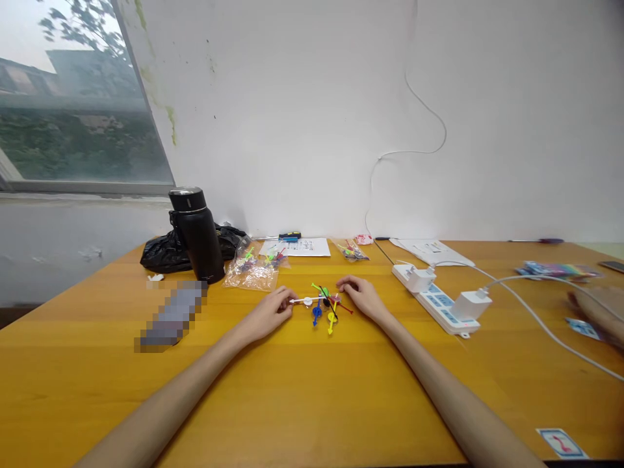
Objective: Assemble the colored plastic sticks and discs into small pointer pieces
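Note:
My left hand [272, 314] rests on the table with its fingers bent together at the tip of a white plastic arrow spinner [308, 301]. My right hand [359, 296] lies on the other side of the small pile, fingers apart and slightly curled, with nothing visible in it. Between the hands lie more arrow spinners: a blue one [316, 312], a yellow one [332, 318], a green one [324, 292] and a red one [345, 307]. A black one [327, 302] crosses over them, and their overlap hides some parts.
A black bottle [199, 237] and a blurred-out flat object [173, 316] stand left. Behind are clear bags [253, 276] of spinners, a screwdriver [290, 236] and papers [314, 247]. Right are a power strip [441, 304] with chargers and cables, and another person's hand [597, 309].

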A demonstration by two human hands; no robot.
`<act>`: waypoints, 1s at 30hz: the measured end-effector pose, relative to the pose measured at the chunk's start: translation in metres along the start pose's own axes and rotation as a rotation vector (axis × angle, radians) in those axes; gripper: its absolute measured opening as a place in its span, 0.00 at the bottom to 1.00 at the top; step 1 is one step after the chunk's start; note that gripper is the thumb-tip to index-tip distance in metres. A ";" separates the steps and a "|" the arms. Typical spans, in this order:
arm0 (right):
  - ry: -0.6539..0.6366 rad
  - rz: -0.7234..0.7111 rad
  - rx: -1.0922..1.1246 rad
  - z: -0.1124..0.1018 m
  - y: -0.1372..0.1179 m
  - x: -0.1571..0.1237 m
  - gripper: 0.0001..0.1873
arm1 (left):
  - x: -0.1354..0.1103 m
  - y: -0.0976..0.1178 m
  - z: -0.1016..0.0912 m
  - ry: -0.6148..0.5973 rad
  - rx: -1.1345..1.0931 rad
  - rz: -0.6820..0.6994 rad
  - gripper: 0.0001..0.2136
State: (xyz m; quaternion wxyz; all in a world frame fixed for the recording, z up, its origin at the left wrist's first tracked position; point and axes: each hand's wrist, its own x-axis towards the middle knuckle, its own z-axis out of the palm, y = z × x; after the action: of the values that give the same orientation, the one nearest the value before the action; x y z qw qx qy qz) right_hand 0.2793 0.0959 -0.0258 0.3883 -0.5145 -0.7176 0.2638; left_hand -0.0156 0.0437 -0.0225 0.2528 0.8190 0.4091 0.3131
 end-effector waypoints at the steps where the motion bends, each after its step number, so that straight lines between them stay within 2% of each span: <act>1: 0.000 0.002 0.000 0.000 -0.001 0.000 0.14 | 0.000 0.000 0.000 -0.003 0.000 -0.002 0.09; 30: -0.036 -0.011 -0.049 -0.001 -0.002 0.000 0.14 | -0.001 0.004 -0.001 -0.020 0.004 -0.020 0.10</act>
State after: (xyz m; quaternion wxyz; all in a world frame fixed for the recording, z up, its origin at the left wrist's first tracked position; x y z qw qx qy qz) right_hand 0.2786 0.0947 -0.0238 0.3642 -0.5148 -0.7336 0.2532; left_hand -0.0146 0.0408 -0.0195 0.2582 0.8185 0.4152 0.3018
